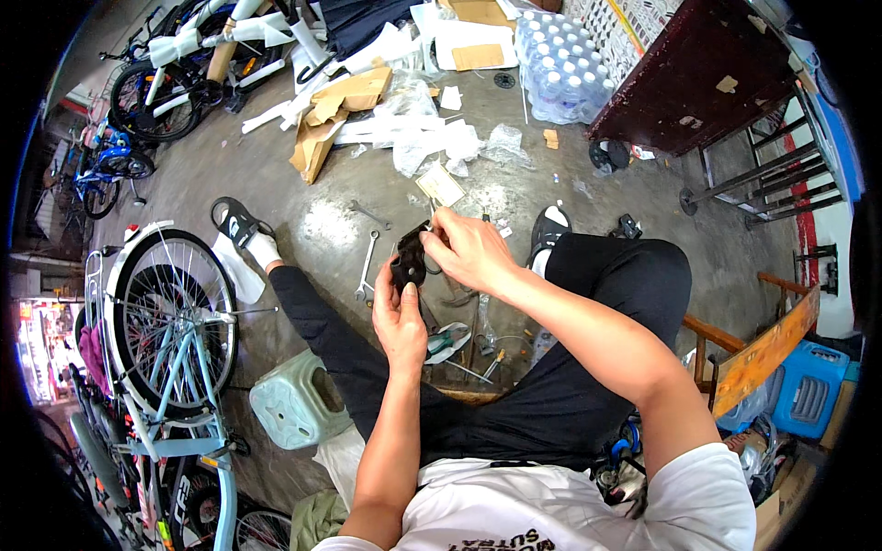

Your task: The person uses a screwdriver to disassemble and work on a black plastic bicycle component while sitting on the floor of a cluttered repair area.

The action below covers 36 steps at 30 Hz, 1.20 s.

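Between my two hands, above the floor, is a small black part (408,264) with a silver round bolt head, perhaps a bicycle part; its exact kind is not plain. My left hand (401,321) holds it from below, fingers closed with the thumb against its lower end. My right hand (464,248) grips its upper right side, fingers bent and pressed together. Some of the part is hidden behind the fingers. A silver wrench (367,266) lies on the floor just left of the part, and a second wrench (370,216) lies farther off.
A light blue bicycle (175,367) stands at the left beside a pale green plastic stool (299,401). Cardboard (344,101) and plastic wrapping lie ahead, near packed water bottles (565,69). Loose tools, including a screwdriver (494,365), lie between my legs. A wooden bench (763,354) is at the right.
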Each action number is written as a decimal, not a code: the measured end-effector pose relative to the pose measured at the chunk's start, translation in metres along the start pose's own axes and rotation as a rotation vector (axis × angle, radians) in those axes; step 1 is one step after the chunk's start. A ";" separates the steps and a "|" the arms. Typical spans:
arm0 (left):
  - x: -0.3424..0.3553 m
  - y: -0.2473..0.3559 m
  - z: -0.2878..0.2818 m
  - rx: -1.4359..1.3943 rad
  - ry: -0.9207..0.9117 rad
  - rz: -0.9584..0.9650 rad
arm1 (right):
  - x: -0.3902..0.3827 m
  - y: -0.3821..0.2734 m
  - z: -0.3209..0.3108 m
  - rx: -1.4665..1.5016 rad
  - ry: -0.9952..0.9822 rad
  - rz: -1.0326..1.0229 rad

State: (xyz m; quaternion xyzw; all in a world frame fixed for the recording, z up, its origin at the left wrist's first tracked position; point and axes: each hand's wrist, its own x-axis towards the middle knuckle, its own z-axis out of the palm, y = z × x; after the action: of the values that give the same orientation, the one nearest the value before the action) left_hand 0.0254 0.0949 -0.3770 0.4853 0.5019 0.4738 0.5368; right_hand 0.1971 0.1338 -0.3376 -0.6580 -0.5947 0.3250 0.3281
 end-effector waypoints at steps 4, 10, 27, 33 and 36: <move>0.004 -0.012 0.012 -0.017 -0.066 -0.023 | 0.010 0.037 0.001 0.046 -0.018 0.010; 0.018 -0.043 0.018 -0.020 -0.027 -0.154 | 0.035 0.060 0.001 0.197 -0.219 0.248; 0.078 -0.127 0.028 0.109 -0.011 -0.388 | 0.152 0.330 0.061 -0.240 0.040 0.414; 0.087 -0.134 0.015 0.009 0.067 -0.587 | 0.204 0.387 0.030 -0.414 0.203 0.521; 0.091 -0.141 0.020 -0.012 0.083 -0.653 | 0.210 0.414 0.037 -0.475 0.240 0.548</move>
State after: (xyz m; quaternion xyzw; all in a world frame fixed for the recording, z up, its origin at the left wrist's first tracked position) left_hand 0.0523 0.1729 -0.5246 0.2758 0.6496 0.2991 0.6422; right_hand 0.4195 0.3131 -0.7057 -0.8838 -0.4128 0.1743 0.1346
